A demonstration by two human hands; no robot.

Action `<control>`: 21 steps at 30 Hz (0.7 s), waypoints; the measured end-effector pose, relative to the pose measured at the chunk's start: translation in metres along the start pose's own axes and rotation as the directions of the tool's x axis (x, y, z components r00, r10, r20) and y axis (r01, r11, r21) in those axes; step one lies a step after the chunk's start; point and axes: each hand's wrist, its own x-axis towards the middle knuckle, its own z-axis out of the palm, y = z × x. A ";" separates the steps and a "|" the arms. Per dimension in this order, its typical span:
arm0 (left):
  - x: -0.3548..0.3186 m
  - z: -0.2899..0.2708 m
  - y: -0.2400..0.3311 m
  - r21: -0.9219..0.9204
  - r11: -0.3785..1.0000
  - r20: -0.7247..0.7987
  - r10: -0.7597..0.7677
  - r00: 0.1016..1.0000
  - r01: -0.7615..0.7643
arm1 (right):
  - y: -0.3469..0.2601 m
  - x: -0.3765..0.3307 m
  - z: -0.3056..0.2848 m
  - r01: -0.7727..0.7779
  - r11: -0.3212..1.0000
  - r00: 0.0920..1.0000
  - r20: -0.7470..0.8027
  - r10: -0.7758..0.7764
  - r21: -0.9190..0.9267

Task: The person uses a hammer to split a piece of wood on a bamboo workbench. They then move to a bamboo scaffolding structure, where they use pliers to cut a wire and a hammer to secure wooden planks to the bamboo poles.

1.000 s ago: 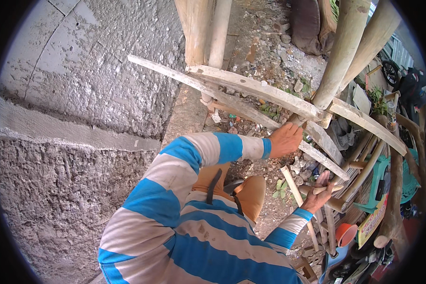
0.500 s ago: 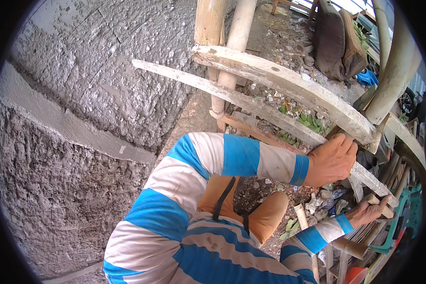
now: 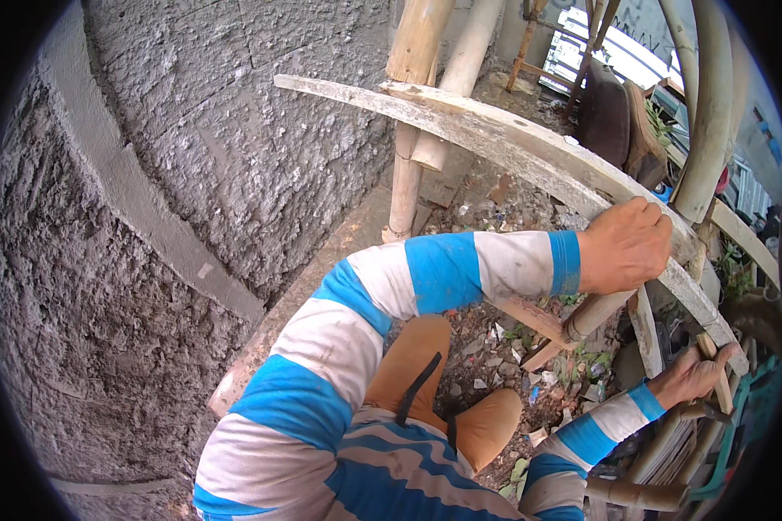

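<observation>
A long, narrow wooden batten (image 3: 495, 149), crusted with pale cement, runs from the plaster wall down to the lower right. My left hand (image 3: 626, 243) is closed round it past its middle, knuckles up. Near the batten's right end, my right hand (image 3: 688, 379) grips a short wooden piece (image 3: 723, 395) that lies across the batten; its full shape is hidden by the fingers. Just behind the batten, a thick plank (image 3: 573, 152) rests along the bamboo scaffold, and the batten overlaps its edge in view.
Rough grey plaster (image 3: 304, 165) covers the wall at left, crossed by a smoother band (image 3: 152, 204). Bamboo poles (image 3: 421, 52) stand at the far end of the plank. Rubble (image 3: 487, 356) litters the ground by my knees. A dark cushion (image 3: 606, 113) leans at the back.
My left hand has lifted slightly with the batten, bringing the batten up against the plank in view. The short wooden piece in my right hand has turned more upright. My view has shifted.
</observation>
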 end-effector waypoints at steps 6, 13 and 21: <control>0.000 0.010 -0.015 0.018 0.999 -0.056 0.051 0.997 -0.050 | 0.029 0.023 0.003 0.031 0.998 0.997 -0.070 -0.034 -0.048; 0.003 0.012 -0.012 0.029 0.997 -0.047 0.075 0.996 -0.073 | 0.033 0.056 -0.035 -0.124 0.991 0.987 0.111 0.117 0.056; 0.002 0.021 -0.016 -0.015 0.997 0.023 0.076 0.997 -0.076 | 0.044 0.045 -0.034 -0.122 0.992 0.992 0.040 0.122 -0.004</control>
